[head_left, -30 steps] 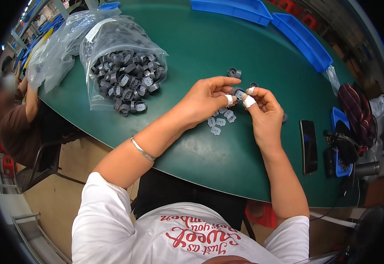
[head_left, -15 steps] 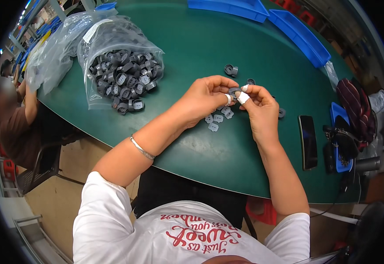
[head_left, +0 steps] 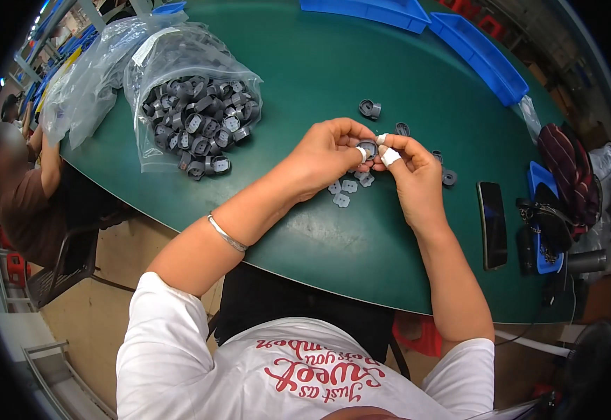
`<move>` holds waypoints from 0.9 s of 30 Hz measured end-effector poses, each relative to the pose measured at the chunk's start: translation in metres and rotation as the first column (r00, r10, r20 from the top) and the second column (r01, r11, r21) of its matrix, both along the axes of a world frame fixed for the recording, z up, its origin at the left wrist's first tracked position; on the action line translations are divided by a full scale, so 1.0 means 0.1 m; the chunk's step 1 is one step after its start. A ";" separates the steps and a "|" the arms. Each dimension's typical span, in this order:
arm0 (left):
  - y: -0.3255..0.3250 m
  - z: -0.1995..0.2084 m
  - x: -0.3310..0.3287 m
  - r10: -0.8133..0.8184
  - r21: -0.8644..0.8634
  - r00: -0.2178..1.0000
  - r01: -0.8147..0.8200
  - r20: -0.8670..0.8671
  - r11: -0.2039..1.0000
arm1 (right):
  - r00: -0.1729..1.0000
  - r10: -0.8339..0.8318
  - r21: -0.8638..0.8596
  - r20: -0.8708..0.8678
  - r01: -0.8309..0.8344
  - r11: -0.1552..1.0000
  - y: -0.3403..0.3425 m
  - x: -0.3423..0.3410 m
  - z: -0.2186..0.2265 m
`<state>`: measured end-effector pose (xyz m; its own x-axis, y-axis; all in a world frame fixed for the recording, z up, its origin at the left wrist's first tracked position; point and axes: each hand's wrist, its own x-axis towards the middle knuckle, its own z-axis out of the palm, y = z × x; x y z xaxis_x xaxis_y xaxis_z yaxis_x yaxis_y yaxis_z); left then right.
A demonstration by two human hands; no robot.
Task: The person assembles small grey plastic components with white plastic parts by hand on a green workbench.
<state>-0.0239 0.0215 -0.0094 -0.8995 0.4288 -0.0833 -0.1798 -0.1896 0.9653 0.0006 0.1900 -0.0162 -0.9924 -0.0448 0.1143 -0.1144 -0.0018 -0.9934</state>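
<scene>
My left hand (head_left: 332, 155) pinches a small dark grey plastic housing (head_left: 369, 148) between thumb and fingers, its hollow face showing. My right hand (head_left: 415, 166) closes on the housing's right side, with white tape on the thumb and forefinger. Just below the hands, several pale grey flat inserts (head_left: 342, 200) lie on the green table (head_left: 319, 238), some partly hidden by the fingers. Beyond and to the right of the hands rest a loose grey housing (head_left: 370, 109), another one (head_left: 403, 129) and a round grey piece (head_left: 449, 178).
A clear plastic bag (head_left: 179, 59) full of grey housings (head_left: 204, 119) lies open at the left. Blue trays (head_left: 480, 59) line the far edge. A phone (head_left: 492, 225) and a small blue tray (head_left: 548, 255) with dark items sit at the right. Another person (head_left: 29, 189) sits at far left.
The housing has turned in my fingers, so its hollow face now shows more. My right thumb and forefinger have shifted and spread slightly at its side.
</scene>
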 end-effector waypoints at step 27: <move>0.01 0.00 0.00 -0.018 -0.017 1.000 0.018 0.002 1.000 | 0.997 0.007 0.074 0.075 -0.013 0.997 0.04 0.01 0.05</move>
<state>-0.0235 0.0228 -0.0094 -0.8916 0.4432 -0.0927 -0.1852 -0.1703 0.9678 0.0014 0.1938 -0.0115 -0.9975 -0.0602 0.0360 -0.0403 0.0714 -0.9966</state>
